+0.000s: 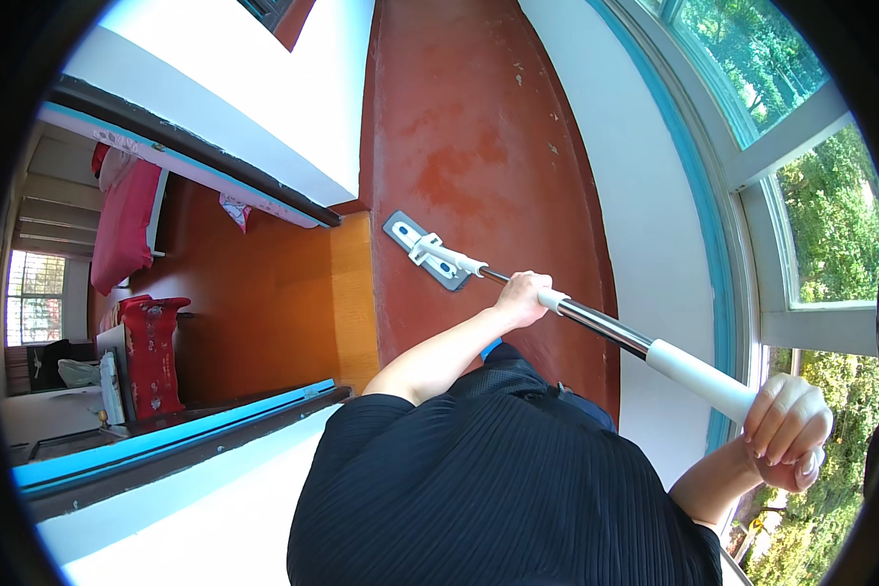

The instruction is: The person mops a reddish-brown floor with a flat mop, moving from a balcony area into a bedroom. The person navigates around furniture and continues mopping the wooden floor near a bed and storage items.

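A flat mop with a grey rectangular pad (395,222) and a white hinged head (434,250) rests on the red-brown floor (476,110). Its metal pole (604,325) slants from the head up to a long white grip (696,381) at the right. My left hand (524,299) is wrapped around the lower pole, just below a white collar (551,299). The top end of the white grip is in my right hand (787,432), whose fingers curl over it. Darker, damp-looking patches mark the floor beyond the mop head.
On the left, a doorway with a yellow-brown threshold (353,293) opens into a room with a pink-covered bed (124,227) and a red patterned cloth (150,359). A white wall (630,183) and windows (828,212) run along the right. A white wall corner (322,146) stands left of the mop.
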`<action>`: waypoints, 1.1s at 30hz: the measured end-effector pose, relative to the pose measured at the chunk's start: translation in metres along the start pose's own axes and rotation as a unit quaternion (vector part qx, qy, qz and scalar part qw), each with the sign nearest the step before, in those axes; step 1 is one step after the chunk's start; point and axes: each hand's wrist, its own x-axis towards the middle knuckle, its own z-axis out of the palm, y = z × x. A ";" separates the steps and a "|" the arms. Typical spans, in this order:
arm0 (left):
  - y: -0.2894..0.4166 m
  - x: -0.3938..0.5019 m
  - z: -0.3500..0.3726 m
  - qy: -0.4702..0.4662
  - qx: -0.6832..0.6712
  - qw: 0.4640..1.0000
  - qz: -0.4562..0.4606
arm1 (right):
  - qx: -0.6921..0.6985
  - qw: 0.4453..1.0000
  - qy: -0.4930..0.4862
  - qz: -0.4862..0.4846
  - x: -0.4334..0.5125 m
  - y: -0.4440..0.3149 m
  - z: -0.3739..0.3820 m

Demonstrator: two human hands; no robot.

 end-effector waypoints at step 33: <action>0.128 -0.065 0.073 -0.012 -0.080 0.996 0.038 | -0.111 0.991 0.070 -0.030 -0.125 -0.153 0.021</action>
